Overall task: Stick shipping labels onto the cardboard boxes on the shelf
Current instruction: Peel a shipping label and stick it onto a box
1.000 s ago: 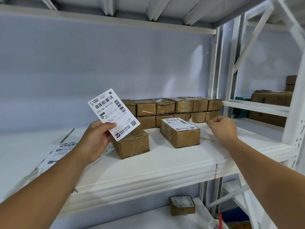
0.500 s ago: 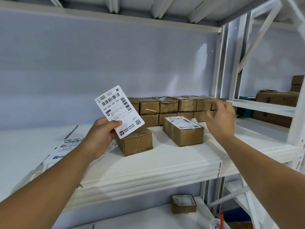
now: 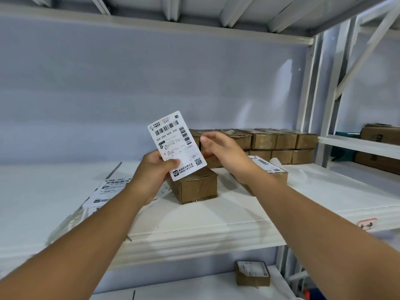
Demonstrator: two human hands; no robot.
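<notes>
My left hand (image 3: 154, 173) pinches a white shipping label (image 3: 176, 145) by its lower edge and holds it upright above an unlabelled cardboard box (image 3: 195, 185) on the white shelf (image 3: 194, 230). My right hand (image 3: 223, 151) is just right of the label, fingers loosely spread near its edge; whether they touch it I cannot tell. Behind my right forearm sits a box with a label on top (image 3: 268, 167). A double row of small cardboard boxes (image 3: 279, 140) stands at the back.
More labels (image 3: 108, 189) lie on the shelf to the left. A labelled box (image 3: 252, 272) rests on the lower shelf. Larger cartons (image 3: 381, 135) sit on the neighbouring rack at right, beyond white uprights (image 3: 311, 100).
My right hand has swung left from the back boxes to the label's right edge. My left hand has brought the label a little rightward and more upright.
</notes>
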